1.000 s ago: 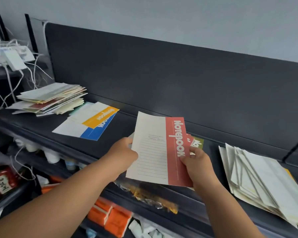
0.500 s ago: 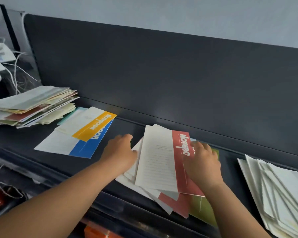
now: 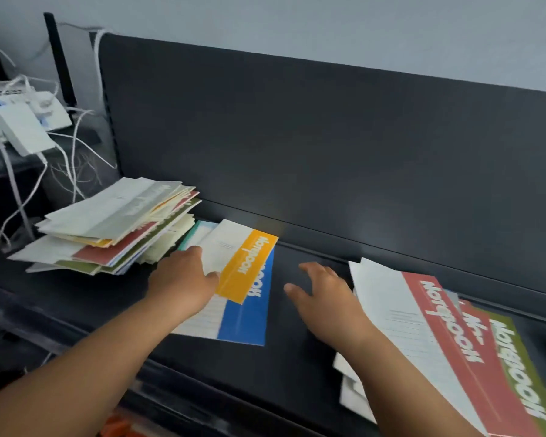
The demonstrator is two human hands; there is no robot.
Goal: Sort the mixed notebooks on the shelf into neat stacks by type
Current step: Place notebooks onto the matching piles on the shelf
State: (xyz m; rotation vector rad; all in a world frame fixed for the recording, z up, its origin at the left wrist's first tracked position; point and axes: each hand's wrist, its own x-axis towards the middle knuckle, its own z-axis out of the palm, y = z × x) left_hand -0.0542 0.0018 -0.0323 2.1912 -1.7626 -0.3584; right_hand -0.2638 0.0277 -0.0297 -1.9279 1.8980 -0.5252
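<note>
Head view, looking down at a dark shelf [image 3: 297,367] with a dark back panel [image 3: 328,152] and a pale wall [image 3: 265,17] above it. My left hand [image 3: 183,279] reaches forward and rests on the white part of a yellow notebook [image 3: 249,266], which lies slanted across a blue notebook [image 3: 243,323]. A teal-edged notebook [image 3: 194,233] peeks out from under both, towards the back. The fingers [image 3: 193,252] of that hand lie loosely bent on the cover. The picture is blurred here, so I cannot tell whether the thumb hooks under an edge, but it looks more like a touch than a grip. My right hand [image 3: 325,298] hovers over the bare shelf between the two groups of notebooks, its fingers [image 3: 312,268] spread apart and holding nothing. Just to its right, and partly under my forearm, lies a fanned stack. A red notebook [image 3: 448,342] is on top, a second red notebook [image 3: 478,323] shows under its far edge, and a green notebook [image 3: 517,367] lies beneath those. White page edges stick out at the near side. At the left end of the shelf, just beside the teal-edged notebook, sits a mixed pile [image 3: 114,228] of notebooks, uneven and splayed, with grey, cream, red and green covers showing. Beyond that pile, off the shelf to the far left, is a tangle of white cables [image 3: 73,159] and white adapters [image 3: 22,130].
</note>
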